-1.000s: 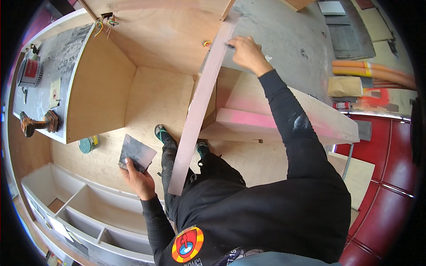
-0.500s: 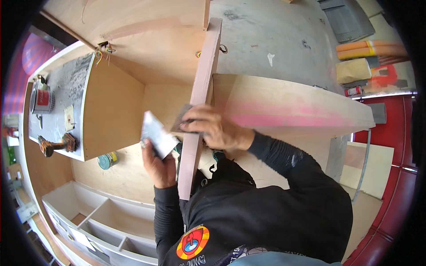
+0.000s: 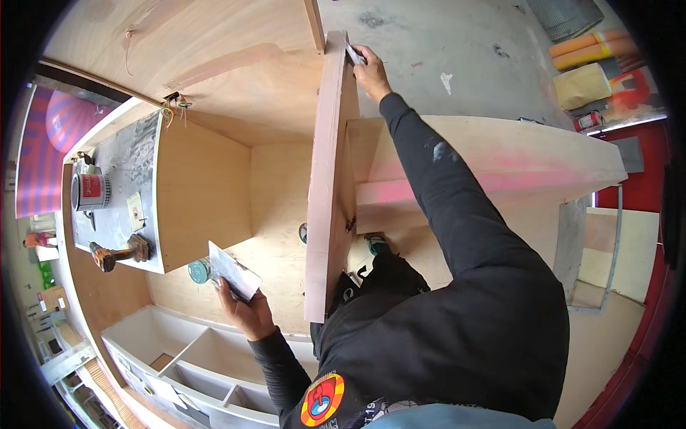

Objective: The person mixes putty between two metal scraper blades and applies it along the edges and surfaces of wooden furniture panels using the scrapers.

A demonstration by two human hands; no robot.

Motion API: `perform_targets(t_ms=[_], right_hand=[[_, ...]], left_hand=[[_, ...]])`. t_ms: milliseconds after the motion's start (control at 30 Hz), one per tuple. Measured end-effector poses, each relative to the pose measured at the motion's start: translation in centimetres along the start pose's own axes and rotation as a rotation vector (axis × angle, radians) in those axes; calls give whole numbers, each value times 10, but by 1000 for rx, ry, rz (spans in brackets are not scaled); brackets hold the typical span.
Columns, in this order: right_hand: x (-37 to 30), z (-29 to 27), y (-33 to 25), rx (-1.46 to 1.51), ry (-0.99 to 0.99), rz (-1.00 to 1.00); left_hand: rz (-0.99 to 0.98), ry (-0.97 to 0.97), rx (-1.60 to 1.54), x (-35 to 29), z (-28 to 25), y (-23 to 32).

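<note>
A long pinkish-painted wooden panel edge (image 3: pixel 325 186) runs away from my body through the middle of the view. At its far end my right hand (image 3: pixel 370 74) reaches out, closed on a thin, flat putty scraper (image 3: pixel 353 53) that meets the panel's side near the top. My left hand (image 3: pixel 246 312) is closed on the lower part of a flat, pale putty plate (image 3: pixel 236 273), held tilted to the left of the panel. The plate is apart from the panel. My right fingers hide part of the scraper.
A cabinet top (image 3: pixel 128 171) on the left carries a paint can (image 3: pixel 90 191) and a cordless drill (image 3: pixel 118 252). A green tin (image 3: pixel 199 270) sits behind the plate. White compartments (image 3: pixel 189 350) lie near left; a pink-stained board (image 3: pixel 486 164) extends right. Wires (image 3: pixel 175 105) hang from a hole.
My right hand has moved from mid-panel, beside the plate, to the panel's far end with the scraper. My left hand and plate have shifted slightly left and nearer.
</note>
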State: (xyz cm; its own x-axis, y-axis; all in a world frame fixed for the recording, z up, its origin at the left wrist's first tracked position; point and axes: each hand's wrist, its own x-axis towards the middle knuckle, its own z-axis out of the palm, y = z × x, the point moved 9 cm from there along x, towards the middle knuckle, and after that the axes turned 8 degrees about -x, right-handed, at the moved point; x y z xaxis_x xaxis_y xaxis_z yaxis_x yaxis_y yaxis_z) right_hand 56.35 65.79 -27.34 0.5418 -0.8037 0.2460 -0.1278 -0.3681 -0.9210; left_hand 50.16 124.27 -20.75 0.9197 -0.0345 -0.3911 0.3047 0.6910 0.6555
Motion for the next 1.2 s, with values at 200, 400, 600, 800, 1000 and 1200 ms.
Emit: perform_targets(t_ms=[200,400,600,800,1000,1200], right_hand=[[-91,2,-7,-36,-75,-47],[-162,-24,-67,-46,-639,-124],[-195,-59,-167,-10,-714,-219],[-226,-53,-244,-381,-555,-781],[-280,-24,-239,-477,-721,-778],[-285,-16,-231,-197,-860,-538]], left_hand=[[-23,-38,-20,-3,-8,-14],[-23,-82,216,7,34,-49],[216,-301,385,14,114,-65],[366,-441,560,-2,161,-65],[589,-420,681,-14,158,-43],[467,-228,90,-2,101,19]])
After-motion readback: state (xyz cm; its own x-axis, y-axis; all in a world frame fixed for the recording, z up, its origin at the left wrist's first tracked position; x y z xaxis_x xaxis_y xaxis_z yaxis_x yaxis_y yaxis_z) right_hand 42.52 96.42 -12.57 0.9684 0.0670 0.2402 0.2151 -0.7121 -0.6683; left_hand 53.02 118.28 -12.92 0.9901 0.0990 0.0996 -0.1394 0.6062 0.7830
